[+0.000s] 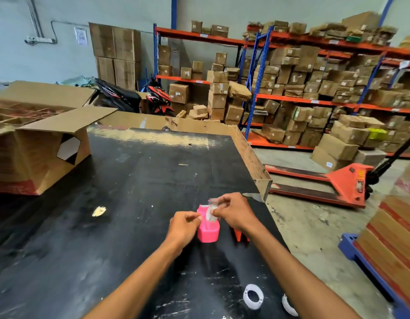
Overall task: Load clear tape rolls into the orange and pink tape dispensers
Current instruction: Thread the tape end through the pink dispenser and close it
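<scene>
The pink tape dispenser stands on the black table. My left hand grips its left side. Above the dispenser's top, my right hand pinches a clear tape strip. Whether a roll sits inside the dispenser is hidden by my hands. The orange dispenser lies just right of the pink one, mostly covered by my right wrist. A white empty tape core lies near the table's front edge. A second one lies beside it, partly behind my right forearm.
An open cardboard box sits on the table's left. A cardboard wall lines the table's far and right edges. On the floor to the right are an orange pallet jack and a blue pallet of stacked boards. Shelves of boxes fill the background.
</scene>
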A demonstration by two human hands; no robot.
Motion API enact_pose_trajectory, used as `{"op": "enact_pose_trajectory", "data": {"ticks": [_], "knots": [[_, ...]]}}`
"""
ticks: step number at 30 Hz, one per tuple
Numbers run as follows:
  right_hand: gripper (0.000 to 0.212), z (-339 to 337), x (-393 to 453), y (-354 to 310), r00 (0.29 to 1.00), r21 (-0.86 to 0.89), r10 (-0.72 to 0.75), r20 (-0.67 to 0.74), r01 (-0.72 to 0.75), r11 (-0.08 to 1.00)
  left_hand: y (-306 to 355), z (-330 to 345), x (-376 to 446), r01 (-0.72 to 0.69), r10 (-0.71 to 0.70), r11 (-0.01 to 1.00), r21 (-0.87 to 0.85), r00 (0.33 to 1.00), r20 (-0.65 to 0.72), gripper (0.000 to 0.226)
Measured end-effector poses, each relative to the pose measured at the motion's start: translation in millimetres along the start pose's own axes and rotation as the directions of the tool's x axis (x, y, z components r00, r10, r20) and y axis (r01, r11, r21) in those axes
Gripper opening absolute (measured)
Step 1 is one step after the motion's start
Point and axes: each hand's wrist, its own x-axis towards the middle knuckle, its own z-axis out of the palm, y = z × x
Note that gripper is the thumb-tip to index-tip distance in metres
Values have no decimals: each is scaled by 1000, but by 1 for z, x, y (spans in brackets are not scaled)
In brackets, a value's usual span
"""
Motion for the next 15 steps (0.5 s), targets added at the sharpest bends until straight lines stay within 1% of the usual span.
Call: {"op": "enact_pose_trajectory", "data": {"ticks": [4, 7, 11, 15], "knots": [[19, 11, 12, 6, 995, -122, 96, 38, -91, 988, -13, 1, 5, -49, 49, 998, 48, 999, 4, 24], [25, 17, 18, 8, 992, -156, 104, 69, -92, 983, -17, 0, 5, -97, 96, 995, 21, 995, 15, 21], [30, 19, 24, 10, 989, -171, 100, 111, -81, 982, -20, 0, 4, -134, 134, 991, 3, 991, 32, 20], [36, 17, 29, 12, 976, -98, 123, 178, -106, 989, -23, -1, 8, -135, 135, 991, 4, 991, 19, 20]]}}
